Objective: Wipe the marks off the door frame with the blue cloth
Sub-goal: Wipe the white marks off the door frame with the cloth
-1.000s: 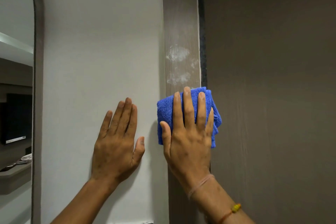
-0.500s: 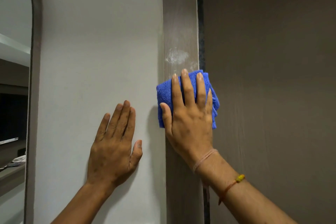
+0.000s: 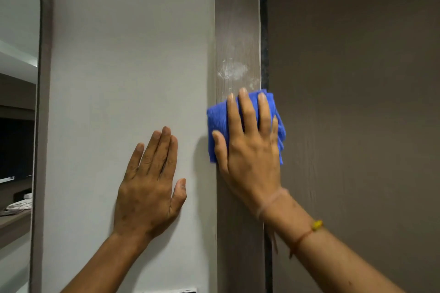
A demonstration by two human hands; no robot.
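A brown wood-grain door frame [image 3: 237,19] runs vertically through the middle of the view. White smudged marks [image 3: 232,70] sit on it just above the blue cloth [image 3: 217,121]. My right hand [image 3: 250,147] presses the folded blue cloth flat against the frame, fingers spread over it and pointing up. My left hand [image 3: 150,181] lies flat and open on the white wall [image 3: 123,54], to the left of the frame and a little lower than the right hand.
A dark brown door [image 3: 357,102] fills the right side, with a black gap [image 3: 263,31] between it and the frame. At the far left stands a mirror with a grey arched rim [image 3: 44,78], reflecting a shelf and a dark screen.
My right hand has slid the blue cloth up the frame, covering the lower marks; only the upper smudge still shows. My left hand stays flat on the wall.
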